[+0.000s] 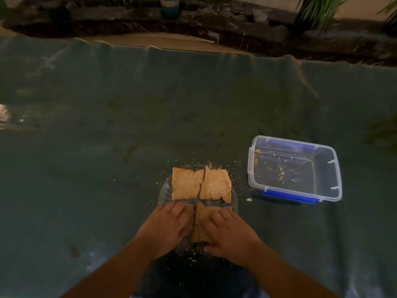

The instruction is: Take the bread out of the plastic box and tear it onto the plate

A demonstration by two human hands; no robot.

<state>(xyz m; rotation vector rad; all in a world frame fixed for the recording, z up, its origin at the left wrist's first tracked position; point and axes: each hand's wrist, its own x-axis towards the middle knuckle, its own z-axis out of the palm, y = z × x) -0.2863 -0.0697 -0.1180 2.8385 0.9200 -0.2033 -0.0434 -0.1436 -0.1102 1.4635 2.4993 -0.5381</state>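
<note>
Plastic box [294,168]: crumbs only. Plate [165,195]: 2 bread pcs [187,183]. Left hand [169,226] & right hand [228,231] fingers clamped on third slice [200,220]. Cloth [107,147] open all round.

I'm kneeling over a dark green cloth [150,100] in dim light — beyond it a rough stone ledge [214,22], leafy plants [318,9] behind.

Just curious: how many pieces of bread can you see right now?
3: two lie side by side on the plate, left piece and right piece; a third piece between both hands. More may be hidden.
</note>
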